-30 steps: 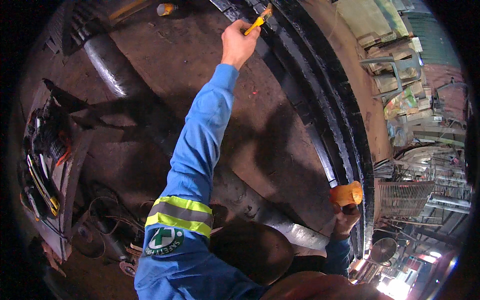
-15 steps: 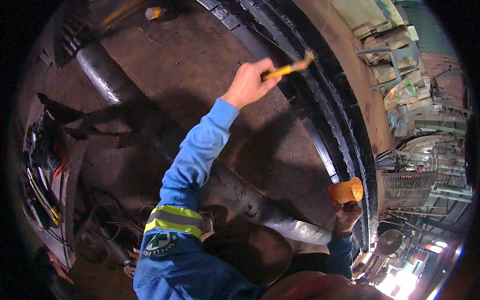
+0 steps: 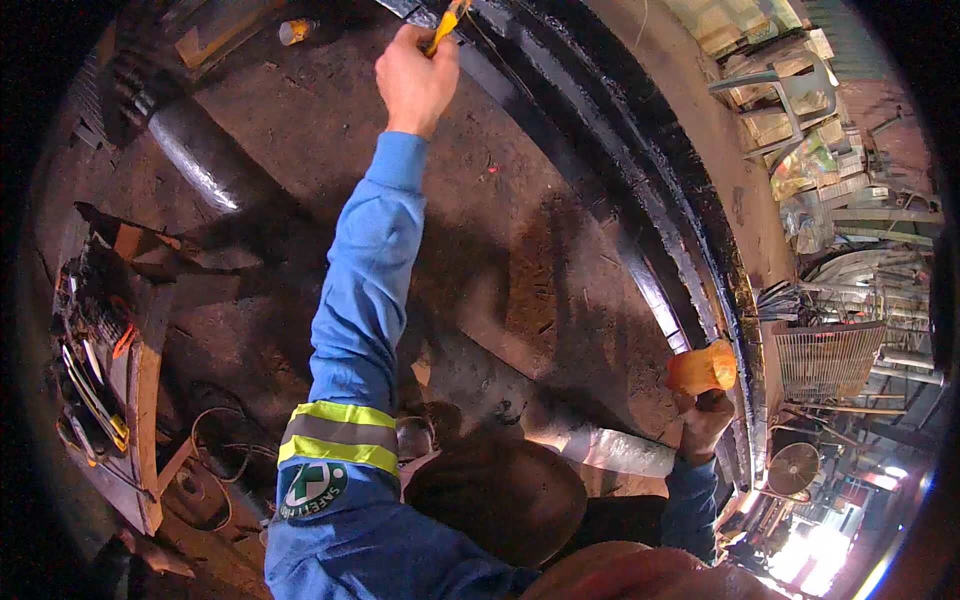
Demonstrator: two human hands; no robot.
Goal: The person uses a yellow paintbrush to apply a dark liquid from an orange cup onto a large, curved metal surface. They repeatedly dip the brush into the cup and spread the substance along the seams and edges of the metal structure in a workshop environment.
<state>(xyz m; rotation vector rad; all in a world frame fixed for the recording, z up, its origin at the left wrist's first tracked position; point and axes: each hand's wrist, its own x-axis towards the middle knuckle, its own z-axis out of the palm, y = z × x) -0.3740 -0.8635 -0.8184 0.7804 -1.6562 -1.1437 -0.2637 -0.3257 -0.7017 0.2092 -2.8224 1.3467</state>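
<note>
My left hand (image 3: 415, 82), at the end of an outstretched blue sleeve, is closed round the yellow handle of a paintbrush (image 3: 448, 26). The brush is over the upper end of a long black steel beam (image 3: 610, 130), its bristle end close to the top of the picture; whether it touches the metal I cannot tell. At the lower right, my right hand (image 3: 704, 428) is closed on an orange-stained cup (image 3: 703, 368) beside the beam's lower part. The beam has several parallel ridges, some glossy, and looks bowed. What is inside the cup is hidden.
A dark pipe (image 3: 190, 155) lies on the brown ground at the left, below a small yellow can (image 3: 296, 32). Hand tools lie on a board (image 3: 140, 430) at lower left. Beyond the beam are a grey chair (image 3: 790, 100), a metal grille (image 3: 830, 360) and a fan (image 3: 793, 468).
My left hand has moved up and to the left along the beam with the paintbrush, which has turned to point more upward. My right hand and the cup have shifted only slightly in the picture.
</note>
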